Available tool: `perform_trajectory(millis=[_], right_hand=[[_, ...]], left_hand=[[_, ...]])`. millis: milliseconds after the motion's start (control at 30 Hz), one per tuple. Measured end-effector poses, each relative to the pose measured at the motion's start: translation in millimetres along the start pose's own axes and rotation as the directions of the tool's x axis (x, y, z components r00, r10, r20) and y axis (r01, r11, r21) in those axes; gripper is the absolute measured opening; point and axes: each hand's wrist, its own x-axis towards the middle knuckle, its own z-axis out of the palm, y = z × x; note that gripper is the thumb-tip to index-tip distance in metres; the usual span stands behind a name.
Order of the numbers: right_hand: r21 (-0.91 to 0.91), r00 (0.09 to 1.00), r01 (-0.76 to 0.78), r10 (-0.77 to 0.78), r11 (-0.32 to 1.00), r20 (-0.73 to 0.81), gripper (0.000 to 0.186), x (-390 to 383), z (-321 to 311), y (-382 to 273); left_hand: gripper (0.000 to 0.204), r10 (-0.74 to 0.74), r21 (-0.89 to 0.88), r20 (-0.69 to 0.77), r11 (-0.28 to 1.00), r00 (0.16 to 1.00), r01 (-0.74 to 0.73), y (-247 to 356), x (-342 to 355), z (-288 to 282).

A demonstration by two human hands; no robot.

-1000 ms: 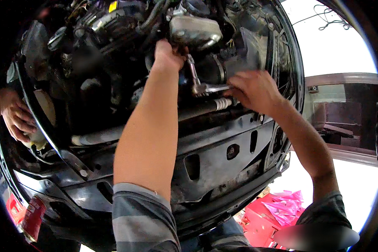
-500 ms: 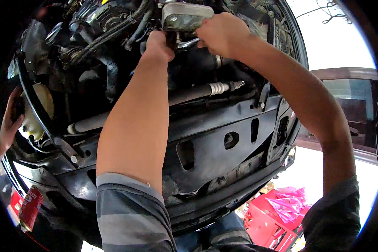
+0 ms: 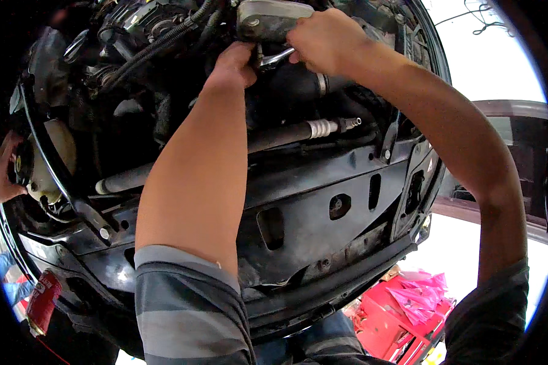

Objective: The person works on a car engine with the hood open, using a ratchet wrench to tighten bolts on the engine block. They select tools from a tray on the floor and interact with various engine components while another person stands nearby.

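Note:
My right hand [image 3: 326, 44] is closed around the handle of a shiny metal wrench [image 3: 278, 57]. The wrench slants just below a grey, rounded metal housing [image 3: 273, 21] in the engine bay, and its head lies by a small upright fitting under that housing. Close to the wrench head is my left hand [image 3: 234, 66], its fingers curled in beneath the housing's left end. Whatever those fingers grip is hidden in the dark.
At far left another person's hand [image 3: 5, 170] is by the dark cap of a whitish reservoir [image 3: 59, 155]. A black hose with a metal end [image 3: 323, 128] crosses below my hands, behind the black front panel [image 3: 304, 213]. A red can [image 3: 44, 303] stands lower left; a red tool cart [image 3: 386, 316] lower right.
My right hand has shifted slightly, and more of the wrench handle shows between my hands. The other person's hand has moved off the reservoir's side, uncovering the cap. The view has shifted a little.

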Motion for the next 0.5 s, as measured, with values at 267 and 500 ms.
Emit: perform_trajectory(millis=[267, 500], right_hand=[[-0.160, 0.963, 0.041, 0.004, 0.986, 0.268, 0.014, 25.1, -27.5, -22.2], [-0.036, 0.939, -0.175, 0.178, 0.984, 0.294, 0.023, 10.8, -35.7, 9.9]], left_hand=[[0.029, 0.109, 0.581, -0.183, 0.814, 0.977, 0.018, 3.5, -19.6, 5.4], [0.031, -0.045, 0.395, -0.140, 0.913, 0.989, 0.098, 7.5, -21.3, 0.5]])
